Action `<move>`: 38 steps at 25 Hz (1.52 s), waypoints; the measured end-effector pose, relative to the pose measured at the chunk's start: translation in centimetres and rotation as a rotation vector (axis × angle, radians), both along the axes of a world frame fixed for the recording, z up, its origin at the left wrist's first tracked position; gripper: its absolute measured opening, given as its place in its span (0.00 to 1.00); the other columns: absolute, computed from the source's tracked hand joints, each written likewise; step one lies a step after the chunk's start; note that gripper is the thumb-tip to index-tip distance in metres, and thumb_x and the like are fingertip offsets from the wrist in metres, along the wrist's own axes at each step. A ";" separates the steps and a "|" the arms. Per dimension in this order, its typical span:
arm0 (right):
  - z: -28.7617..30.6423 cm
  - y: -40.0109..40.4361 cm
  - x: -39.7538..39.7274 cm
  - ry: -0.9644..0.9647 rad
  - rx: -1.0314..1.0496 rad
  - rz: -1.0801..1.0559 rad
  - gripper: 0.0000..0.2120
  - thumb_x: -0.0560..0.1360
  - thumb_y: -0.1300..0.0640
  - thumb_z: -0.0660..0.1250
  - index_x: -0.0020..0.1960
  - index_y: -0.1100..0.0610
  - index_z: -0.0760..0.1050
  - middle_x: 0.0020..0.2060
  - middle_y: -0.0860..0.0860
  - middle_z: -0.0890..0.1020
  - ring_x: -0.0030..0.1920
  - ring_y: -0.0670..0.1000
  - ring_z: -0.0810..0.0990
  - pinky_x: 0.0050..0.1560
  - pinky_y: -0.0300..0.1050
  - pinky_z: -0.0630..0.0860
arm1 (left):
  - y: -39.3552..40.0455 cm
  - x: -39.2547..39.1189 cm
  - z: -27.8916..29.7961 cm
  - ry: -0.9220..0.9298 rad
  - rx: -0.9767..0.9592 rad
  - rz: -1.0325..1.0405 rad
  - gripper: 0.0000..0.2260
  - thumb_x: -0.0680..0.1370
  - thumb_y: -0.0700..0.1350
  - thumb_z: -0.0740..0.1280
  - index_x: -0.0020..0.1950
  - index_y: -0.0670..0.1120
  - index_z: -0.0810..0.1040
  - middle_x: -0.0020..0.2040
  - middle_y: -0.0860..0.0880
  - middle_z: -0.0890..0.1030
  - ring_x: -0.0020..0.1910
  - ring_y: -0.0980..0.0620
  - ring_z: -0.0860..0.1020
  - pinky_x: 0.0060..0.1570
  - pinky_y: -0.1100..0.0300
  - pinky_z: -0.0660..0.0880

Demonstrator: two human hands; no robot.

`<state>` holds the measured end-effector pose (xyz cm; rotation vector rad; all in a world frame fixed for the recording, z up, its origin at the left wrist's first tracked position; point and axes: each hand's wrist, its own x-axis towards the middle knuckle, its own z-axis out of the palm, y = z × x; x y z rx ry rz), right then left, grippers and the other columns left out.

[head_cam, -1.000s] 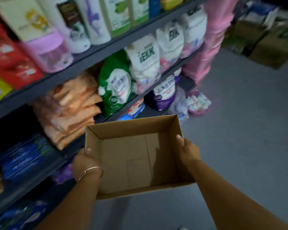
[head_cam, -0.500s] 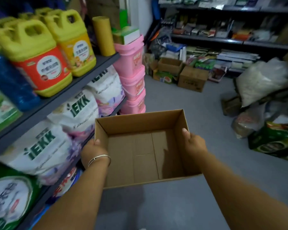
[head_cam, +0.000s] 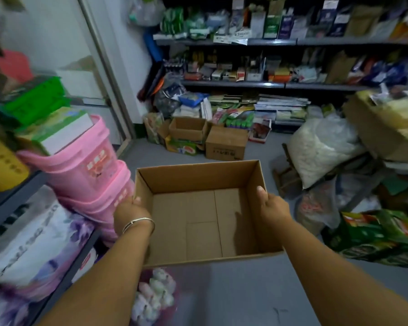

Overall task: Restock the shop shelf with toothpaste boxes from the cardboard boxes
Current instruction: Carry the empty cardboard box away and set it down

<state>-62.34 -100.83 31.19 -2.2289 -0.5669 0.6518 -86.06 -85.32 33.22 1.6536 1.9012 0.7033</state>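
I carry an open brown cardboard box [head_cam: 198, 177] in front of me above the grey floor; nothing lies inside it. My left hand [head_cam: 130, 211], with a silver bangle on the wrist, grips the box's left wall. My right hand [head_cam: 272, 207] grips its right wall, thumb over the rim. No toothpaste boxes are recognisable. Ahead, on the floor by the back shelves, stand two more cardboard boxes: an open one [head_cam: 186, 129] and a closed one [head_cam: 225, 144].
A shelf unit on my left holds white detergent bags [head_cam: 31, 243]; stacked pink buckets [head_cam: 87, 165] stand at its end. Back shelves [head_cam: 269, 84] are packed with goods. Sacks and green packs [head_cam: 375, 236] crowd the right. A bag of small items [head_cam: 156, 295] lies under the box.
My view has swung from the left shelf toward the back of the shop and moved forward along the aisle. The box stays held the same way in both hands.
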 end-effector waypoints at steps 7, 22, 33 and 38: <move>1.0 16.0 19.1 -0.032 -0.044 -0.060 0.30 0.81 0.42 0.47 0.57 0.66 0.75 0.55 0.64 0.78 0.56 0.62 0.75 0.54 0.51 0.70 | 16.9 19.7 0.9 0.033 -0.028 -0.050 0.14 0.81 0.43 0.56 0.56 0.35 0.76 0.59 0.33 0.76 0.59 0.34 0.73 0.55 0.48 0.69; -3.6 51.4 52.8 0.077 -0.081 -0.240 0.30 0.81 0.41 0.47 0.59 0.64 0.75 0.57 0.64 0.77 0.58 0.63 0.75 0.59 0.54 0.70 | 55.4 57.5 -3.3 0.145 -0.038 -0.214 0.15 0.82 0.42 0.54 0.60 0.36 0.75 0.61 0.34 0.75 0.61 0.36 0.73 0.58 0.46 0.70; -18.4 73.0 71.0 0.078 -0.238 -0.311 0.30 0.81 0.42 0.45 0.61 0.64 0.73 0.59 0.65 0.76 0.61 0.63 0.74 0.59 0.51 0.69 | 78.2 76.7 -19.1 0.241 -0.168 -0.368 0.13 0.80 0.39 0.55 0.57 0.35 0.75 0.59 0.33 0.76 0.60 0.35 0.73 0.58 0.49 0.69; -28.7 78.6 75.0 0.110 -0.273 -0.361 0.28 0.82 0.44 0.47 0.61 0.65 0.73 0.60 0.66 0.76 0.62 0.64 0.73 0.59 0.50 0.68 | 85.0 82.0 -30.1 0.275 -0.217 -0.422 0.13 0.80 0.39 0.56 0.61 0.38 0.74 0.61 0.34 0.75 0.62 0.36 0.72 0.59 0.49 0.68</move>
